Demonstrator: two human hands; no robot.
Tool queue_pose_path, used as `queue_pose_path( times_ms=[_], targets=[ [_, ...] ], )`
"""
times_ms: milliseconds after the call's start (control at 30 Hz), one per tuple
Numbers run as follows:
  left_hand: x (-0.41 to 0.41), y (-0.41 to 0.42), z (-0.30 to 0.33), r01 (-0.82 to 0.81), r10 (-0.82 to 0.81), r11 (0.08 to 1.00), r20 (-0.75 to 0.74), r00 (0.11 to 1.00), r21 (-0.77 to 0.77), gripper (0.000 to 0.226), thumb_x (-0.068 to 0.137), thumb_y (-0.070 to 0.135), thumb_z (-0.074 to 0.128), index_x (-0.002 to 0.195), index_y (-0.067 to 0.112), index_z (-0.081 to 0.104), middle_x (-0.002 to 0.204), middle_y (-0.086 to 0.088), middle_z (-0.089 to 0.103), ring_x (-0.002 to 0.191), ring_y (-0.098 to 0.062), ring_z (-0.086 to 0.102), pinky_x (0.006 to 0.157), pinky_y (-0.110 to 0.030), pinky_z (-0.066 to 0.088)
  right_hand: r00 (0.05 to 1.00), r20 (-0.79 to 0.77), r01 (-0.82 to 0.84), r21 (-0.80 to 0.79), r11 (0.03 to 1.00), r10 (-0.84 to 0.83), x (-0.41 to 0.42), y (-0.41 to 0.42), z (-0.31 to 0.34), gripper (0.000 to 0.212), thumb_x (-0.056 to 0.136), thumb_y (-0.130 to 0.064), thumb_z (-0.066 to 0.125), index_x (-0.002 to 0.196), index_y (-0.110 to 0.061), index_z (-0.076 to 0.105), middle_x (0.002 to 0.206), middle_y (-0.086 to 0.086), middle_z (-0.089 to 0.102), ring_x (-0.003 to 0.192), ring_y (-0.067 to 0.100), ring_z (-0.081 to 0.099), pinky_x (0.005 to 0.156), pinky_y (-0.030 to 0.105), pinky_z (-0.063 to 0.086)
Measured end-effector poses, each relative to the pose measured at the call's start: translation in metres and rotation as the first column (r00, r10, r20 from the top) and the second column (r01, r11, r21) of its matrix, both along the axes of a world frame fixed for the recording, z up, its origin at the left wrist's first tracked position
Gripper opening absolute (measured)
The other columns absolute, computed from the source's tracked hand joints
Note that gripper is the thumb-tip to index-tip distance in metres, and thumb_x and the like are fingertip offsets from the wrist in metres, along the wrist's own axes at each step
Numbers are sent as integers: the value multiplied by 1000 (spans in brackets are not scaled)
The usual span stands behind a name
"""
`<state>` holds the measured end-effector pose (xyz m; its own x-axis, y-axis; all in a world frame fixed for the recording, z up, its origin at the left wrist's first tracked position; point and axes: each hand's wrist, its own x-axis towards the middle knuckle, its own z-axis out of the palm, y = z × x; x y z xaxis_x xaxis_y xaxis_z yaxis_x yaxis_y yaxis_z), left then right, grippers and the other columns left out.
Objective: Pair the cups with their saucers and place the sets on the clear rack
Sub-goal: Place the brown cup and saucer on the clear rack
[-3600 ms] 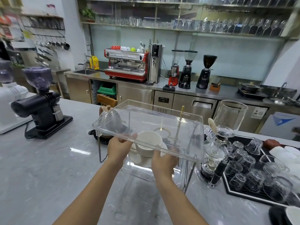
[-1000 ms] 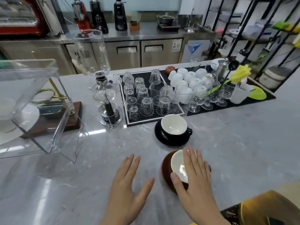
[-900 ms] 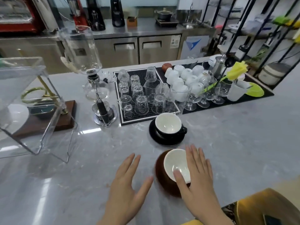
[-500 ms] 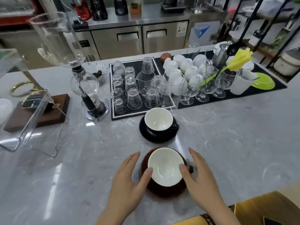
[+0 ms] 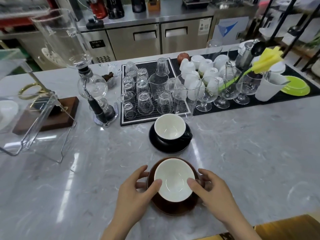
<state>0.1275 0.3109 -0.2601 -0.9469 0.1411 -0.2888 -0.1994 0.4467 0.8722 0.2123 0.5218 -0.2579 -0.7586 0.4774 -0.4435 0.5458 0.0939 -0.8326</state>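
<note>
A brown cup (image 5: 174, 181) with a white inside sits on its brown saucer (image 5: 173, 206) near the counter's front edge. My left hand (image 5: 136, 193) grips the saucer's left rim, thumb against the cup. My right hand (image 5: 212, 193) grips the right rim the same way. Just behind stands a black cup (image 5: 170, 129) on a black saucer (image 5: 166, 146). The clear rack (image 5: 39, 115) stands at the far left, with a white saucer (image 5: 7, 110) partly visible inside it.
A siphon coffee maker (image 5: 90, 87) stands between the rack and a black mat (image 5: 150, 118) of upturned glasses. Further right are white cups (image 5: 199, 66), stemmed glasses (image 5: 207, 94), a yellow flower (image 5: 266, 59) and a green plate (image 5: 296, 86). A wooden base (image 5: 46, 116) sits under the rack.
The white cup set was placed in the rack, then the view swung right. Both hands moved from flat over the counter and brown cup to curl round the brown saucer's rims.
</note>
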Motion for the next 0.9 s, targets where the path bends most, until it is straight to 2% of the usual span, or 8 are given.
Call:
queue_pose_path(
  times_ms=[100,233,300,367,500,667,767,900],
  targets=[
    [-1,-2,0,-24,25,1000,58,998,-13,78,52,66,77,123,34,66,100,19,74,78,-4,73,73,-25,56,999,-1,-32,-28,999,32,0,4,-1,45,71,-54,80,105,-28,70,88,-10,75,86,6,71,80,37,61],
    [-3,-2,-2,-45,38,998,164,986,41,58,52,60,83,102,32,73,87,7,78,75,-15,76,73,-46,64,999,-31,-23,-79,997,20,-1,7,-1,51,57,-64,80,94,-29,75,83,-6,76,82,18,74,78,47,62],
    [-5,-1,-1,-54,33,994,216,976,94,52,50,54,85,94,27,76,81,0,78,72,-20,77,66,-46,65,1000,-27,-15,-119,993,12,-1,8,-2,55,53,-64,82,94,-28,75,84,-1,76,83,25,74,74,50,63],
    [-7,-1,-1,-58,23,990,257,966,132,53,48,49,87,92,21,77,77,-6,77,70,-25,77,60,-41,64,1000,-26,-17,-161,987,13,-1,9,-2,56,51,-62,84,93,-25,75,84,5,74,79,31,74,64,49,64],
    [-8,-2,0,-43,1,988,271,963,148,49,51,46,88,93,22,78,76,-11,76,72,-28,78,61,-40,64,999,-19,-38,-236,971,35,-1,10,1,58,52,-57,88,94,-20,71,98,30,62,62,39,72,51,44,61],
    [-8,-2,-1,-48,14,991,270,963,121,48,52,49,85,93,26,77,78,-9,74,66,-26,76,57,-37,62,996,6,-90,-238,967,94,-5,13,3,67,52,-60,86,99,-16,67,95,25,67,59,41,73,51,43,60],
    [-7,-2,2,-32,1,993,273,962,110,50,53,51,84,95,25,75,68,-1,71,57,-23,72,54,-34,60,992,10,-116,-254,960,123,-6,16,2,69,53,-63,85,100,-18,63,91,19,69,59,44,72,51,44,60],
    [-7,0,4,0,-28,995,283,959,97,53,55,53,80,98,22,72,60,1,66,51,-24,69,52,-35,60,980,55,-169,-263,950,190,-7,17,-2,78,49,-75,82,102,-22,57,68,16,72,57,45,71,48,40,58]
  ],
)
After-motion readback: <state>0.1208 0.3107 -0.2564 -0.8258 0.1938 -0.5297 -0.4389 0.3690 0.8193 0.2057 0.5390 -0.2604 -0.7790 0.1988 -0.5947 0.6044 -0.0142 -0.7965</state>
